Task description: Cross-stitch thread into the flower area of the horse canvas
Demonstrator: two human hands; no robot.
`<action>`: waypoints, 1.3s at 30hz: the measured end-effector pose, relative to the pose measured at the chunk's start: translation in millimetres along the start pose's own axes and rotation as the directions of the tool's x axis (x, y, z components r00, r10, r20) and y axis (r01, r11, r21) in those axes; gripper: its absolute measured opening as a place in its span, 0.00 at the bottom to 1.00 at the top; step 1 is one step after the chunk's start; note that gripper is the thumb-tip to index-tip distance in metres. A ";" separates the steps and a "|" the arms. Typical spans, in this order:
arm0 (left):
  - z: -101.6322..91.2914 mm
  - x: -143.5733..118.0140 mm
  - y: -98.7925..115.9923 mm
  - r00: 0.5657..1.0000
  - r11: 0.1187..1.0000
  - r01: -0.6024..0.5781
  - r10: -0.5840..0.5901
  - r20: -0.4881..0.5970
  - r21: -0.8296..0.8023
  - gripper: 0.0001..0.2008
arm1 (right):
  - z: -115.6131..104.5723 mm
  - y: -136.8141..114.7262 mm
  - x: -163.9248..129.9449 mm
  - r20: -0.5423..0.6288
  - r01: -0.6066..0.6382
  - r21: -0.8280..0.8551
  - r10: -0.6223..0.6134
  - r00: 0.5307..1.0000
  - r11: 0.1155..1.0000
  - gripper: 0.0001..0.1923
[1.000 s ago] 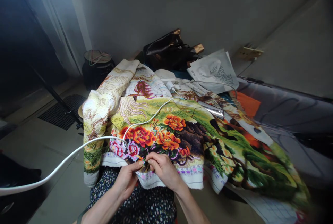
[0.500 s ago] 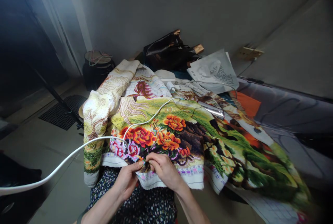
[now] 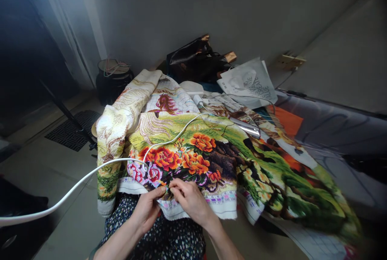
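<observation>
Nearest, over a dark dotted skirt (image 3: 169, 240), the left hand (image 3: 148, 207) and right hand (image 3: 189, 197) meet at the near hem of a large flowered embroidery cloth (image 3: 211, 159). Both hands are curled, their fingertips pinching the cloth's edge; whether a needle is held is too small to tell. A white cable (image 3: 90, 175) runs across the cloth from the left. Farther back lie a silver tool (image 3: 246, 127), a printed white bag (image 3: 249, 80) and a black bag (image 3: 196, 60) by the wall.

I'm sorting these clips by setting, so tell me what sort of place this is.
Probably a room at home used for needlework. A big flowered embroidery cloth is spread over the lap, a black bag and a printed tote bag sit against the plain wall, and a white cable trails across.
</observation>
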State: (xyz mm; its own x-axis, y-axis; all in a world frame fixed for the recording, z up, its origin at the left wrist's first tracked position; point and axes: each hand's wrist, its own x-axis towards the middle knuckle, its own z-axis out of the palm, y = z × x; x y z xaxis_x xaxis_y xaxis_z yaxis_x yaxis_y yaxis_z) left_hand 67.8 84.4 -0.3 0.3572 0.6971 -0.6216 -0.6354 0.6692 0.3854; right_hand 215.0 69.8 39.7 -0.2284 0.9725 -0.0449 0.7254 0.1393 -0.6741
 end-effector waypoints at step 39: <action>0.3 4.3 -4.5 0.983 0.983 -0.051 0.081 -0.165 0.174 0.13 | 57.3 -16.0 -16.3 -0.241 -0.257 0.567 0.456 0.857 0.783 0.10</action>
State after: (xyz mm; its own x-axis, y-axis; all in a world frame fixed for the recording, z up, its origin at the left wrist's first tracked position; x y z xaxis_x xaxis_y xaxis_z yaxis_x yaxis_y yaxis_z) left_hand 72.4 84.4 -4.5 0.1867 0.6967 -0.6926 -0.5239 0.6670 0.5298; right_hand 169.9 41.0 9.0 0.2915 0.9417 -0.1678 0.2580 -0.2464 -0.9342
